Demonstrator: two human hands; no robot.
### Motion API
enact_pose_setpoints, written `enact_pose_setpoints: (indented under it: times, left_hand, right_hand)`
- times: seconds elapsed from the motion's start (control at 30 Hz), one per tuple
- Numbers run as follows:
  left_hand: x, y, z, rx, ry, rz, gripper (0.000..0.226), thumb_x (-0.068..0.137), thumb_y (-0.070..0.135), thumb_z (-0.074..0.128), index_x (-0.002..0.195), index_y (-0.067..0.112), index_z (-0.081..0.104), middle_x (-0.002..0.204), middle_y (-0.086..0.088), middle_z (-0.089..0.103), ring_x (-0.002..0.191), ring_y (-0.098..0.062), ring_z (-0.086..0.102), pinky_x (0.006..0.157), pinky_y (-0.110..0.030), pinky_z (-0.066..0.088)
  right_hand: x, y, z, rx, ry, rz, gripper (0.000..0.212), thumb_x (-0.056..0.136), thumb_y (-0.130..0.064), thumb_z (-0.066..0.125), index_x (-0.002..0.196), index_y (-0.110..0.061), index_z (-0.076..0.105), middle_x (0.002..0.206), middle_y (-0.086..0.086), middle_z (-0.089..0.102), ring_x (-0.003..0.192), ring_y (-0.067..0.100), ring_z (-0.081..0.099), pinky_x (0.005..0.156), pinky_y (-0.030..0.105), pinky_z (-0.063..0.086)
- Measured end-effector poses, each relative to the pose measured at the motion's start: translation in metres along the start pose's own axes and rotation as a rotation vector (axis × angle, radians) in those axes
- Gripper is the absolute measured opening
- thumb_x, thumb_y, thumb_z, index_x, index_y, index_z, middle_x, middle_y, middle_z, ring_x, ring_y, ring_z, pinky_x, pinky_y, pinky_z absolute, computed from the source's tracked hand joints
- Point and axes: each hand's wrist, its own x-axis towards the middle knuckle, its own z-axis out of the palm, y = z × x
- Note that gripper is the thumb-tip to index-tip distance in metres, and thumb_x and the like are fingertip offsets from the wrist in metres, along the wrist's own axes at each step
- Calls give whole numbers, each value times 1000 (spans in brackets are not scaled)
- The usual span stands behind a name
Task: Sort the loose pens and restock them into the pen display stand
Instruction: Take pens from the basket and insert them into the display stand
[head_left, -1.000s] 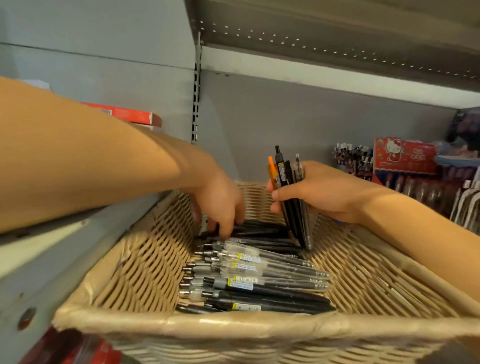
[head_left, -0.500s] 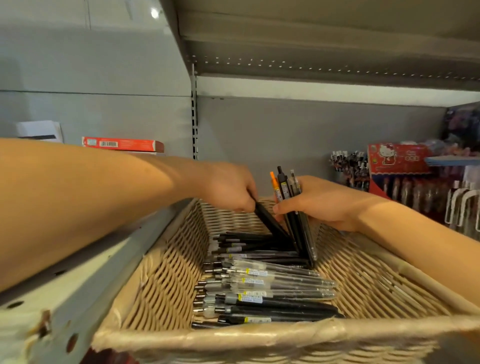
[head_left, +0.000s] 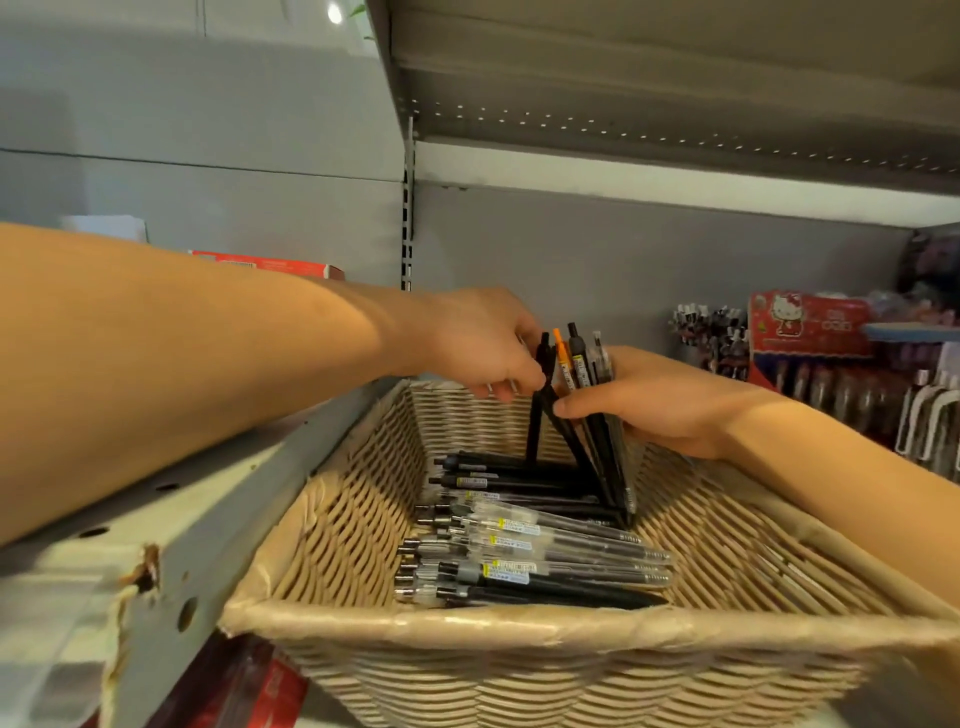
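Wicker basket (head_left: 363, 525): loose pens (head_left: 524, 564) lie flat in a row, long axes left-right, clicker ends left. Farther in, my right hand (head_left: 670, 402) clamps a sorted bundle of pens (head_left: 597, 415) upright, tips down on the basket floor. My left hand (head_left: 483, 348) pinches a black pen (head_left: 537, 400), near-vertical, clicker up, probably joining the bundle.

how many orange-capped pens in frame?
1. The orange-topped pen stands upright in the bundle gripped by the right hand, beside the black pen that the left hand pinches. More may be hidden in the woven wicker basket.
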Motion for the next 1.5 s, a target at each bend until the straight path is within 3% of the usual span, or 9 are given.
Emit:
enact_pose_setpoints:
  times: [0.13, 0.23, 0.4, 0.53, 0.77, 0.87, 1.03, 1.3, 1.5]
  left_hand:
    - [-1, 2, 2, -95, -23, 22, 20, 92, 13, 66, 95, 32, 64, 85, 7, 75, 71, -2, 72, 61, -18, 55]
    - [1, 2, 9, -144, -18, 9, 19, 93, 10, 66, 101, 27, 62, 98, -4, 75, 77, -8, 73, 64, -21, 59]
    - [5, 2, 1, -16, 73, -9, 18, 87, 13, 70, 104, 17, 74, 92, -3, 76, 87, -15, 73, 82, -34, 62]
    - [1, -3, -6, -37, 91, -36, 12, 86, 13, 69, 88, 23, 75, 85, 3, 76, 79, -6, 73, 71, -21, 60]
    - [3, 1, 6, 9, -59, 11, 9, 94, 20, 67, 103, 19, 69, 81, 6, 72, 66, 0, 69, 65, -18, 58]
    - [3, -1, 0, 10, -7, 2, 5, 93, 19, 67, 95, 18, 71, 79, 4, 72, 65, -1, 68, 65, -19, 58]
    - [3, -5, -17, -68, 225, 22, 14, 91, 20, 64, 78, 20, 69, 70, 4, 68, 61, -5, 63, 60, -19, 58]
    - [0, -1, -10, -56, 68, 26, 6, 95, 24, 63, 91, 22, 66, 66, 7, 70, 58, -1, 67, 56, -20, 56]
    - [-5, -4, -7, -52, -15, 14, 11, 97, 22, 61, 91, 18, 69, 70, 6, 73, 65, -4, 70, 63, -21, 57]
  right_hand:
    - [1, 3, -2, 33, -37, -50, 31, 93, -3, 66, 118, -20, 69, 113, -1, 76, 108, 14, 70, 85, 18, 53]
    - [1, 3, -1, 6, -13, -56, 30, 91, -3, 68, 117, -19, 70, 114, 3, 76, 110, 18, 69, 99, 28, 51]
    - [2, 1, -1, 52, 8, -5, 33, 93, -11, 69, 123, -25, 68, 117, -3, 75, 113, 16, 68, 105, 37, 48]
    - [0, 1, -1, 25, 27, 23, 29, 93, -15, 70, 120, -25, 68, 114, -2, 76, 112, 18, 69, 110, 44, 45]
    - [-4, -3, 0, -54, 14, -25, 29, 92, -10, 71, 120, -18, 71, 116, 4, 75, 113, 21, 69, 111, 48, 44]
    - [-5, -3, 0, -34, 17, -23, 29, 93, -9, 69, 122, -12, 68, 118, 8, 74, 114, 24, 68, 109, 47, 45]
    - [-9, -6, -5, 37, -39, -17, 19, 93, -10, 68, 107, 2, 66, 96, 11, 77, 94, 18, 73, 88, 35, 53]
    - [-8, -4, -4, 7, -211, -7, 24, 90, -1, 69, 112, 5, 66, 102, 20, 75, 95, 22, 73, 83, 26, 58]
    - [-7, -4, -1, -91, -218, 59, 22, 90, -2, 69, 111, 0, 69, 103, 14, 77, 103, 30, 73, 95, 40, 57]
